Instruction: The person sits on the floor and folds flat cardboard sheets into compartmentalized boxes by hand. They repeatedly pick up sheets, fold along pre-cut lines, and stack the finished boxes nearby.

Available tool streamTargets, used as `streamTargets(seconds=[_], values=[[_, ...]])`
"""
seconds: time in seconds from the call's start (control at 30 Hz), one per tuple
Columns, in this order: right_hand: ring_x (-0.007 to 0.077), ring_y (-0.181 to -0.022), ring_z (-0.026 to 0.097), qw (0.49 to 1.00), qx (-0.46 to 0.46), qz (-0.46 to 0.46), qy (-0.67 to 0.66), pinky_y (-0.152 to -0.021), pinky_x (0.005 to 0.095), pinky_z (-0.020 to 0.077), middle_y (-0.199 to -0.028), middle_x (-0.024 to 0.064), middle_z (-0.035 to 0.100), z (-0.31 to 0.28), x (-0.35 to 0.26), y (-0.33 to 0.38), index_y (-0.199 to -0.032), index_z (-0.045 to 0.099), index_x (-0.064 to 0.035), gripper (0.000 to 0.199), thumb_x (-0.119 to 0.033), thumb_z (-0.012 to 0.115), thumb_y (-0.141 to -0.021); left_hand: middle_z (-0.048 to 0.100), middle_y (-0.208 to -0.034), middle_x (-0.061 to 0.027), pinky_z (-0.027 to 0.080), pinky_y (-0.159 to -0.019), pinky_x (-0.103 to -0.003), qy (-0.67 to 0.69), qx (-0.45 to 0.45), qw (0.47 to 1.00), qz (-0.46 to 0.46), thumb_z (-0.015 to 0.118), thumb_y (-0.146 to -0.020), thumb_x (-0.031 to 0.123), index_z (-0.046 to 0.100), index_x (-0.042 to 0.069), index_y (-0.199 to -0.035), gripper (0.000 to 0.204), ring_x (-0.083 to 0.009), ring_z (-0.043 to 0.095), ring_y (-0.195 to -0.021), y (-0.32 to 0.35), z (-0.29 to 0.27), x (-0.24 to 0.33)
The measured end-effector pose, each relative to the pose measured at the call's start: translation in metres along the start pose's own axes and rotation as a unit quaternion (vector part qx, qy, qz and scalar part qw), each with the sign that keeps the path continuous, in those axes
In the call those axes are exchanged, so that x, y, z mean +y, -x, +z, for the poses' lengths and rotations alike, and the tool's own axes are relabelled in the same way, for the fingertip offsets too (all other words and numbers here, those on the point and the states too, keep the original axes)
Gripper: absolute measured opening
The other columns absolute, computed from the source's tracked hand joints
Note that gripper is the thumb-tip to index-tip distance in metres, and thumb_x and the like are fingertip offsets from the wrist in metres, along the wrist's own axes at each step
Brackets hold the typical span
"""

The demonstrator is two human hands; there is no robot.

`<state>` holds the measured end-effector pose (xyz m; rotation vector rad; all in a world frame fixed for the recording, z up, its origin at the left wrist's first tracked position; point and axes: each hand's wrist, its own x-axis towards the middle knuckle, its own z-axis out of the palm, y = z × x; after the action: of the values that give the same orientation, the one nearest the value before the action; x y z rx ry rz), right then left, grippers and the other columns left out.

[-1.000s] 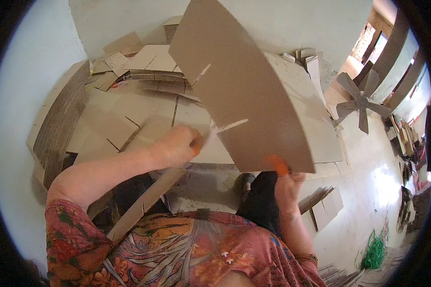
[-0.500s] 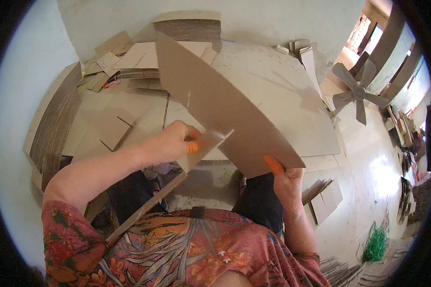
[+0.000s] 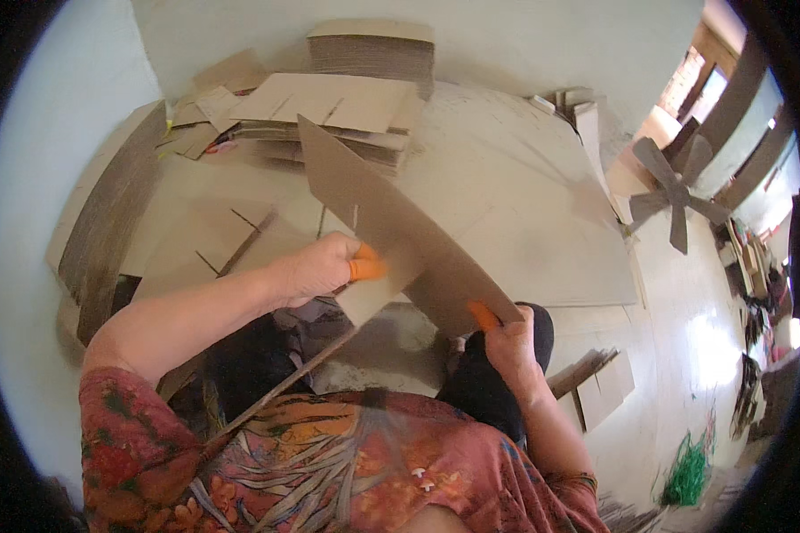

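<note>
My right hand [image 3: 513, 345] grips the near right end of a long brown cardboard panel [image 3: 387, 218], which slants up and away to the left. In my left hand [image 3: 322, 268] a second cardboard piece [image 3: 364, 300] is pinched; it is seen nearly edge-on and reaches back toward my shirt. The two pieces meet just right of my left fingers, where blur hides the exact contact. Orange coverings wrap fingers on both hands. Beyond my left forearm, slotted cardboard [image 3: 227, 235] lies flat on the pale table [image 3: 524, 213].
Stacks of cut cardboard stand at the left [image 3: 111, 200], mid-back [image 3: 320, 107] and against the wall [image 3: 372, 53]. Scraps [image 3: 206, 115] lie at the back left. A fan [image 3: 677, 194] stands right of the table. Slotted pieces [image 3: 604, 391] and green strands [image 3: 686, 471] lie on the floor.
My right hand and the panel it holds have moved down and left, and the panel's far end is lower. My left hand has shifted slightly right. The view has shifted too.
</note>
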<state>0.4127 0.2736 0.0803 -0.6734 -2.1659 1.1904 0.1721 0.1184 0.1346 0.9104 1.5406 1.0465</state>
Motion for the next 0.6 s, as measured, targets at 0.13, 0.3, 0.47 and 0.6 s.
streamTargets(seconds=[0.13, 0.3, 0.47, 0.6], values=[[0.014, -0.058, 0.059, 1.0, 0.017, -0.018, -0.012, -0.055, 0.0312, 0.0463, -0.069, 0.0205, 0.063, -0.002, 0.0, -0.002, -0.088, 0.067, 0.0013, 0.012, -0.009, 0.065, -0.083, 0.065, -0.099, -0.0099, 0.047, -0.08, -0.029, -0.136, 0.085, 0.987, 0.003, 0.057, -0.09, 0.032, 0.06, -0.003, -0.107, 0.039, -0.017, 0.06, -0.09, 0.013, -0.027, -0.011], [0.0095, -0.073, 0.058, 0.999, -0.016, 0.032, 0.013, -0.065, 0.0275, 0.0475, -0.082, 0.0068, 0.069, 0.003, 0.001, -0.002, -0.091, 0.066, 0.0053, 0.013, -0.004, 0.066, -0.082, 0.052, -0.124, -0.0195, 0.039, -0.099, -0.039, -0.447, 0.342, 0.823, -0.077, 0.062, -0.083, 0.045, 0.048, -0.002, -0.124, 0.064, -0.035, 0.049, -0.117, 0.043, -0.124, -0.131], [0.0307, -0.057, 0.06, 0.996, -0.036, -0.004, 0.077, -0.055, 0.037, 0.0474, -0.068, 0.0254, 0.059, 0.023, 0.013, -0.005, -0.083, 0.064, 0.0051, 0.014, -0.009, 0.065, -0.081, 0.045, -0.13, -0.0223, 0.039, -0.098, -0.044, -0.555, 0.357, 0.732, -0.167, 0.068, -0.079, 0.04, 0.041, -0.001, -0.127, 0.069, -0.0389, 0.044, -0.119, 0.066, -0.158, -0.163], [0.0347, -0.084, 0.064, 0.994, -0.023, -0.046, 0.097, -0.07, 0.0373, 0.0505, -0.091, 0.0254, 0.062, 0.014, -0.008, -0.011, -0.107, 0.058, 0.0039, 0.034, -0.012, 0.068, -0.079, 0.047, -0.124, -0.0218, 0.042, -0.094, -0.044, -0.533, 0.323, 0.754, -0.206, 0.068, -0.08, 0.034, 0.045, -0.002, -0.12, 0.059, -0.0374, 0.046, -0.115, 0.071, -0.157, -0.134]])
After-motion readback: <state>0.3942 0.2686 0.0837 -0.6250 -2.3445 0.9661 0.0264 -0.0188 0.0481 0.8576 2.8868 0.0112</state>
